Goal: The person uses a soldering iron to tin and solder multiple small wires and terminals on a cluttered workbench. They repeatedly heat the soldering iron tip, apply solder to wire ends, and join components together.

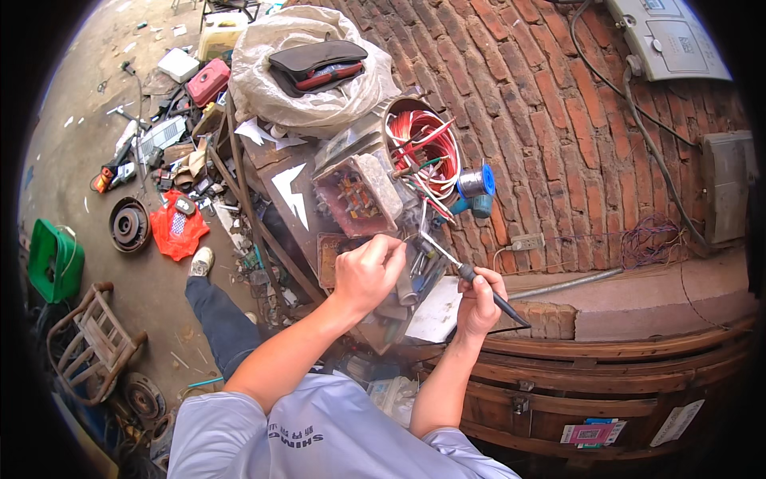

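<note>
At the bench, left hand curled, right fingers around soldering iron

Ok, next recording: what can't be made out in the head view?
- Head view: whether the left hand holds anything; its curled fingers hide it.
- Head view: what the soldering iron touches, if anything; its tip is too small among the clutter.
- Head view: what lies beneath the dark pouch on the white sack; the pouch covers it.
- Head view: the grey wall box's upper part; the top edge cuts it off.
</note>
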`<state>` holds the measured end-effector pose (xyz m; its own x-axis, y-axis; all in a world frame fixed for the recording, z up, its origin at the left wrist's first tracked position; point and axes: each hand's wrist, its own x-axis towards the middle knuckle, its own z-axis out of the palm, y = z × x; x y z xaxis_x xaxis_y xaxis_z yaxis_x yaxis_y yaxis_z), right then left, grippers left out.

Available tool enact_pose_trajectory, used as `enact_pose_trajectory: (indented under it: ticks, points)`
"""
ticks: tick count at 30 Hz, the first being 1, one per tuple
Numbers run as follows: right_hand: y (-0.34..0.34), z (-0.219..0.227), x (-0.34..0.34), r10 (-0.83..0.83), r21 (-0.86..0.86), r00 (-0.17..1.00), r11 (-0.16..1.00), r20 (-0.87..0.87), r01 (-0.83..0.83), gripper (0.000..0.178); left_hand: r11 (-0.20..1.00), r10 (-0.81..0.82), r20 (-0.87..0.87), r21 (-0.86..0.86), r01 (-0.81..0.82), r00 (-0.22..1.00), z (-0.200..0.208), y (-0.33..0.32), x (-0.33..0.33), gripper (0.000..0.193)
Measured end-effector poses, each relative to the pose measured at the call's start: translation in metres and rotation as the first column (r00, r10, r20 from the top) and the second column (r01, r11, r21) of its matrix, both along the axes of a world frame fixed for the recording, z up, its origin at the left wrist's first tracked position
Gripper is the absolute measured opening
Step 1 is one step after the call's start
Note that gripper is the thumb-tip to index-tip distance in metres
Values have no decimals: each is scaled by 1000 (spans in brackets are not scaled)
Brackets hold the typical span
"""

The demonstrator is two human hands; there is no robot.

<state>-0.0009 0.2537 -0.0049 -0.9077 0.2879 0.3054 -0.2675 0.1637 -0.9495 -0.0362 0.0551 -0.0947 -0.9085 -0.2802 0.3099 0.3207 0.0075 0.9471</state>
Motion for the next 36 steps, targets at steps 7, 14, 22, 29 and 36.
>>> enact_pose_trajectory:
  ticks: [7,14,22,29,36]
  points:
    - [1,-1,0,1,-5,1000,1000,5,-1,21,1000,-11,-2,-4,11,1000,2,0,-1,11]
    - [5,-4,-1,13,-25,1000,1000,1,-13,21,999,27,0,16,-27,1000,4,3,-4,11]
    - [2,-2,0,4,-8,1000,1000,-2,-4,21,999,34,-12,2,-34,999,3,5,-4,10]
    - [0,-1,1,2,16,1000,1000,-16,-2,22,1000,29,-15,2,-28,999,6,5,-5,10]
    - [-1,0,3,-13,44,1000,999,-28,14,21,1000,25,-13,-2,-25,1000,8,6,-6,10]
